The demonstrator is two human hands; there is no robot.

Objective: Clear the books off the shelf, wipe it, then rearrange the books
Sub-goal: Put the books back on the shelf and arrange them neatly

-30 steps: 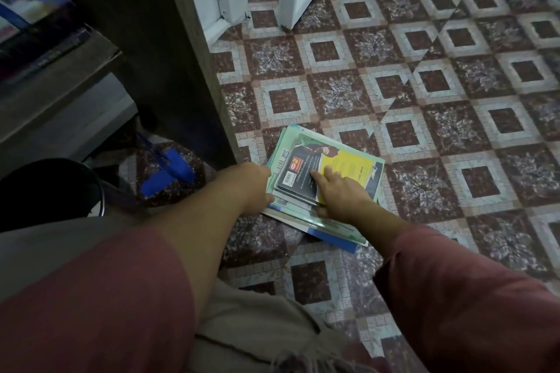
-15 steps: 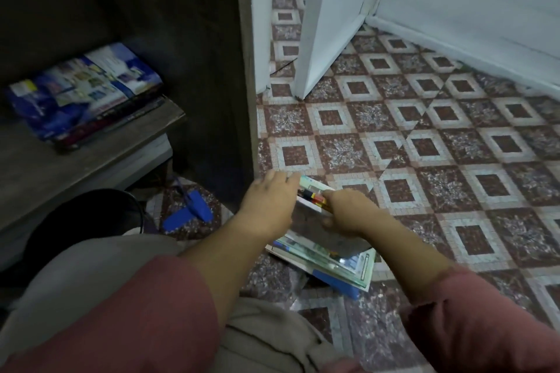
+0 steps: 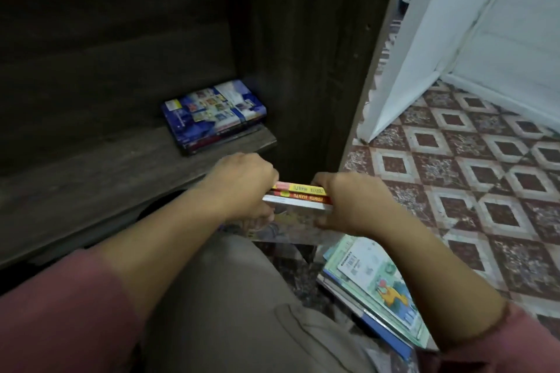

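My left hand [image 3: 242,185] and my right hand [image 3: 351,203] grip the two ends of a small stack of books [image 3: 298,200] with yellow and red spines, held in the air just in front of the dark wooden shelf [image 3: 106,179]. A short pile of books with a blue cover [image 3: 213,113] lies on the shelf's right end, against the cabinet's side wall. A further pile of thin books [image 3: 378,291] with a pale green cover lies on the patterned floor, below my right forearm.
The cabinet's dark side panel [image 3: 318,70] stands right behind the held stack. A white door [image 3: 424,39] stands open to the right over the tiled floor [image 3: 469,175]. My knee in grey trousers [image 3: 236,297] fills the lower middle.
Both hands have lifted a few books off the floor pile and carried them up and leftwards to the shelf front. The view has swung from the floor to the shelf.
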